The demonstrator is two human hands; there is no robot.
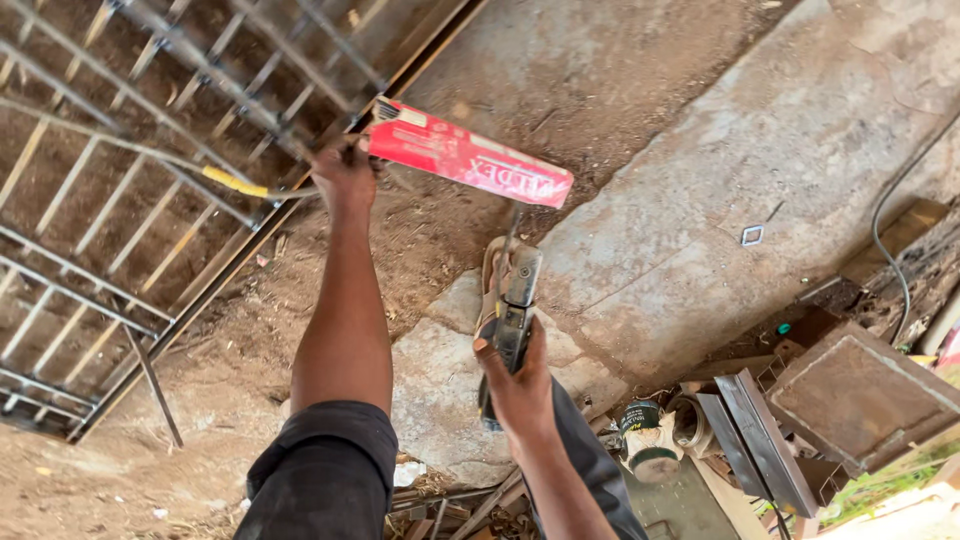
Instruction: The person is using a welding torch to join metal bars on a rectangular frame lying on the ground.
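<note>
Head view: we see bare dirt ground [560, 70] and a concrete slab [760, 170]. Left of the slab, our left hand [345, 175] grips a red box [468, 153]; our right hand's [520, 385] fingers clamp an electrode holder [510, 310]. A metal grille [130, 180] lies farther left.

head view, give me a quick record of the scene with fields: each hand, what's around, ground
left hand: grips one end of a long red box, held out over the dirt
right hand: clasps a welding holder, a thin rod up from its tip
metal gate frame: lies flat on the ground, upper left
concrete slab: to the right
paint can: among scrap, lower right
</note>
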